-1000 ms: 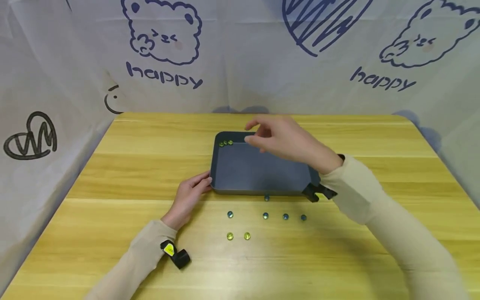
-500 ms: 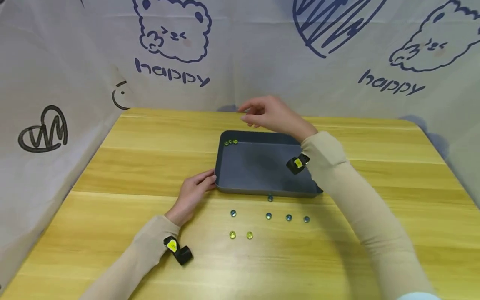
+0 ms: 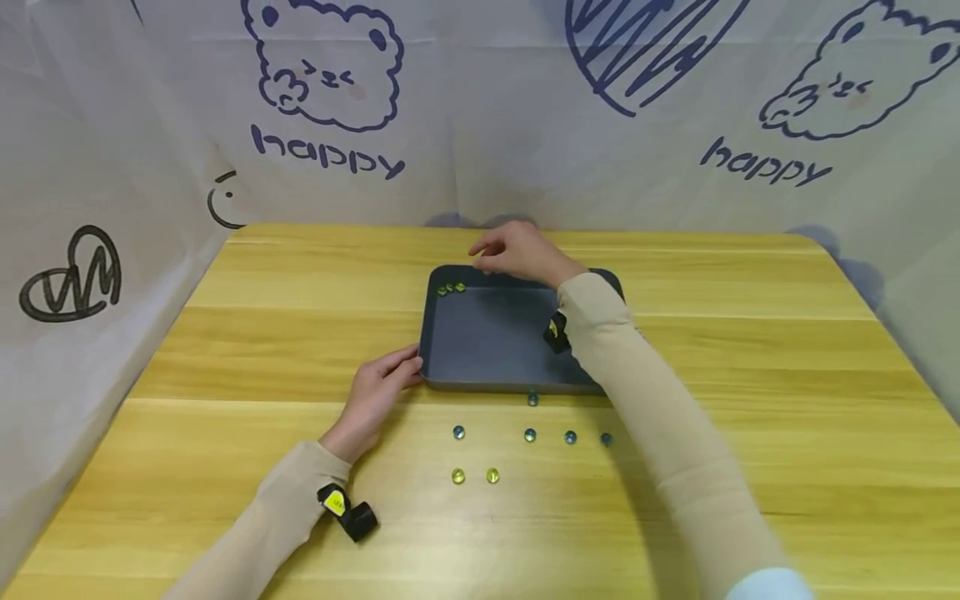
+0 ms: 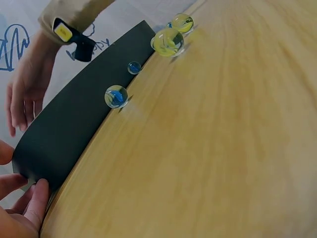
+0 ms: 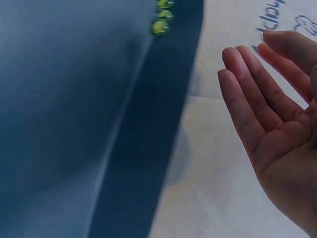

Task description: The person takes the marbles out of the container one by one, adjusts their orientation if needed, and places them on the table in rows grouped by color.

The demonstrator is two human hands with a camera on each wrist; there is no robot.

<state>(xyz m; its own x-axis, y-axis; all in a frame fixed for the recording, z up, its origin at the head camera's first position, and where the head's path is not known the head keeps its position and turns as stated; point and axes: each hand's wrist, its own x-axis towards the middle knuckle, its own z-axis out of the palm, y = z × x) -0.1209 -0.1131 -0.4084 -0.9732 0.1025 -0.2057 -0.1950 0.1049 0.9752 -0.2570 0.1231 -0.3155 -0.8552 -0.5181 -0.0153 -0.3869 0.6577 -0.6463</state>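
Observation:
My left hand (image 3: 371, 400) holds the near left corner of a dark grey baking tray (image 3: 483, 337). In the left wrist view its fingertips lie against the tray's outer wall. My right hand (image 3: 519, 252) hovers over the far rim, fingers slightly bent and nothing in them; the right wrist view shows its palm bare and the thumb apart from the fingers. Three yellow-green marbles (image 5: 159, 27) sit in a row in the tray's far left corner. On the table before the tray lie several blue marbles (image 3: 530, 435), and nearer to me are two yellow marbles (image 3: 492, 476).
The wooden table (image 3: 247, 358) meets a white cloth backdrop (image 3: 480, 125) with drawings along its far edge. One blue marble (image 3: 533, 399) lies right by the tray's front wall. A small camera (image 3: 352, 517) is strapped on my left wrist.
My right hand has moved left, first rising beyond the tray's far rim, then coming back lower over it. My left hand, the tray and the marbles have stayed put; the head view shifted slightly.

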